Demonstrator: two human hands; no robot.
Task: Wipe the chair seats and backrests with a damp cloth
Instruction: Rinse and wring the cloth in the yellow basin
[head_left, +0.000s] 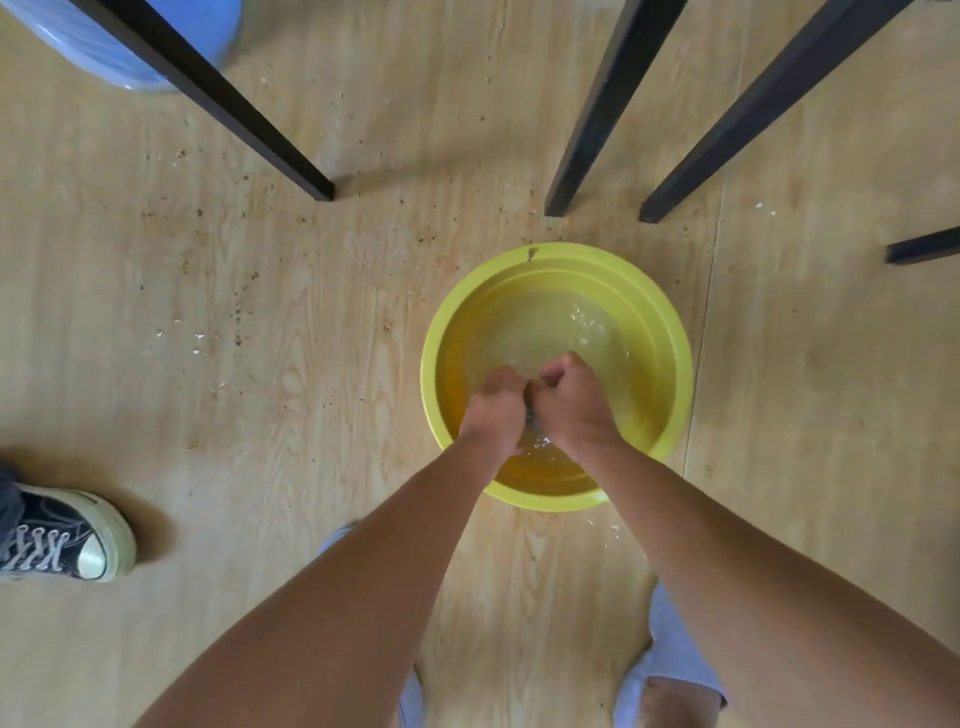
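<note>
Head view looked straight down at a yellow basin (670, 332) standing on the wooden floor (260, 312). Shallow clear water (550, 327) lay in it, rippled and glinting near the far wall and beside the wrists. Both hands were over the basin, pressed together knuckle to knuckle: the left hand (493, 405) and the right hand (574, 405) each had the fingers curled tight around a dark cloth (531, 410), of which only a thin strip showed between them. Black chair legs (597, 109) stood on the floor just beyond the basin. Crumbs (236, 312) were scattered to the left. A dark sneaker (67, 540) stood at the left edge.
</note>
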